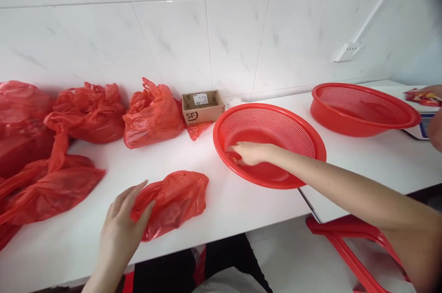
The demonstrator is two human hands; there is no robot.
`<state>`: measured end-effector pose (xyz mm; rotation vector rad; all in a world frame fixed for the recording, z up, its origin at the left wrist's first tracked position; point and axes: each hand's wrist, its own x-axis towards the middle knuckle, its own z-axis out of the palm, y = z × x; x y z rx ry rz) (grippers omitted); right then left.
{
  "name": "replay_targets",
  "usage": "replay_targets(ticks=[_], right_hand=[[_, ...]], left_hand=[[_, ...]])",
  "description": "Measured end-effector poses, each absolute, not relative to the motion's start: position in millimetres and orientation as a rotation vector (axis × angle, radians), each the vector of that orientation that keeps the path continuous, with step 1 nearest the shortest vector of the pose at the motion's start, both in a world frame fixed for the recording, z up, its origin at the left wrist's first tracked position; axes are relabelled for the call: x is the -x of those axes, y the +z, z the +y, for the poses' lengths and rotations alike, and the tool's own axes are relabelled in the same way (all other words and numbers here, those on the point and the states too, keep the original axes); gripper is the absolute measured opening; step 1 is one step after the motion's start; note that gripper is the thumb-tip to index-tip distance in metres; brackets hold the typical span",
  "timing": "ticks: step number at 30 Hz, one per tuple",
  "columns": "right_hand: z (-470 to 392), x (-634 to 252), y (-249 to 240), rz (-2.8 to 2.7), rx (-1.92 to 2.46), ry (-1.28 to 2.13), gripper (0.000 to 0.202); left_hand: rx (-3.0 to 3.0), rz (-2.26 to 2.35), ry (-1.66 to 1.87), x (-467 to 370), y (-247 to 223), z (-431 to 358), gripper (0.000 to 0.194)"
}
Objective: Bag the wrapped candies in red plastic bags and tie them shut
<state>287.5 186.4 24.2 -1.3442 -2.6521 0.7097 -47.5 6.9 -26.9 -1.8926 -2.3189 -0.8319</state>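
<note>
My left hand [121,219] is at the left end of a red plastic bag [181,198] lying on the white table. Its thumb and fingers are spread apart around the bag's edge. My right hand [253,152] reaches down inside a round red perforated basket [269,109]. Below its fingertips, near the basket's left wall, shows a small red thing with gold marks [235,160]. The thumb and fingers of that hand look apart around it. Whether they touch it is hard to make out.
Filled red plastic bags [154,115] crowd the left and back. A small cardboard box [203,108] stands by the wall. On the right are a second red basket [345,120], a scale [425,126] and another person's hand [435,120] near a colourful packet [423,96]. A red stool [352,228] stands below.
</note>
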Motion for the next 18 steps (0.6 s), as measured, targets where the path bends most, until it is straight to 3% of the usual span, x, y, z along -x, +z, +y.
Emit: replay_targets(ticks=[4, 8, 11, 13, 15, 18], right_hand=[[204, -282, 0, -2.695, 1.325, 0.704, 0.029], [211, -295, 4, -2.617, 1.523, 0.67, 0.026], [214, -303, 9, -2.566, 1.631, 0.669, 0.014], [212, -303, 11, -2.587, 1.637, 0.656, 0.007], [209, -301, 16, -2.604, 1.656, 0.618, 0.016], [209, -295, 33, -2.595, 1.738, 0.494, 0.015]], left_hand=[[2.086, -2.22, -0.665, 27, -21, 25, 0.026], [2.076, -2.322, -0.669, 31, -19, 31, 0.029], [2.069, -2.399, -0.593, 38, -19, 31, 0.041], [2.098, -2.474, -0.544, 42, -18, 31, 0.038], [2.125, -2.598, -0.631, 43, -14, 28, 0.029], [2.115, -2.858, -1.057, 43, -4, 23, 0.028]])
